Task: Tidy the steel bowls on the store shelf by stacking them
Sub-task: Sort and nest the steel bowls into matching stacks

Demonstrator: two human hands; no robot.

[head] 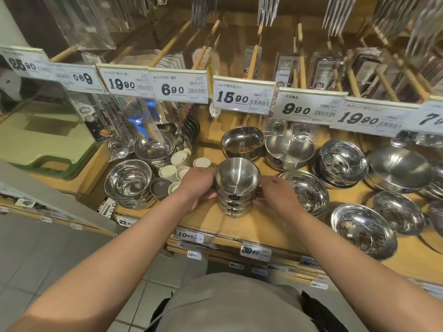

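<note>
Both hands grip the bowl stack (236, 188) on the shelf (251, 226). Left hand (197, 185) curls round one side, right hand (275, 191) the other.

The stack of bowls (236, 188) is brushed steel — a soft satin sheen, with small dark labels on the sides. The loose bowls (308, 191) to the right are mirror-polished metal, some apparently under crinkled clear film. The shelf (259, 226) is pale wood or wood-look board, smooth and matt. The price tags (242, 95) are white paper behind glossy clear plastic. The small cups (169, 173) look like matt cream plastic — hard to be sure. The tray (43, 137) is dull green plastic.
</note>
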